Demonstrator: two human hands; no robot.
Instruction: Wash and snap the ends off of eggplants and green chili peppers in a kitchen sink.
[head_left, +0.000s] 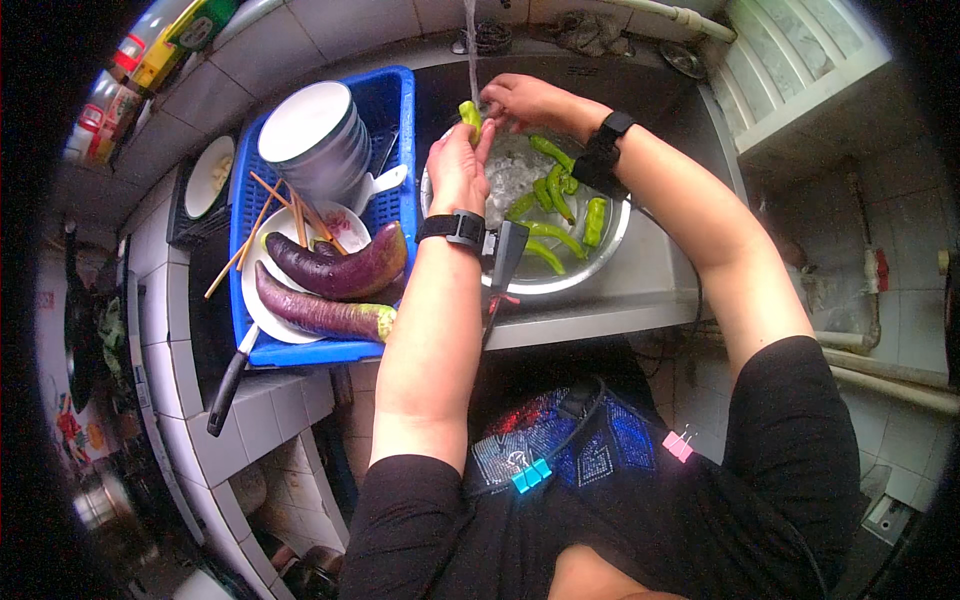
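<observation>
My left hand (459, 169) grips a green pepper (470, 118) upright, beside a thin stream of running water (472, 56). Just right of that stream, my right hand (529, 103) has its fingers spread, close to the left fingertips; whether it touches the pepper is hard to see. Both hands are over a round metal basin (611, 251) standing in the steel sink (652, 255). Several more green peppers (555, 191) float in the basin's water. The left hand hides the basin's left part.
A blue plastic basket (409, 97) left of the basin holds stacked white bowls (306, 124), chopsticks (259, 225), a plate (262, 307) and two purple eggplants (330, 262). A knife handle (229, 390) juts past its front corner. A bowl (210, 180) stands farther left.
</observation>
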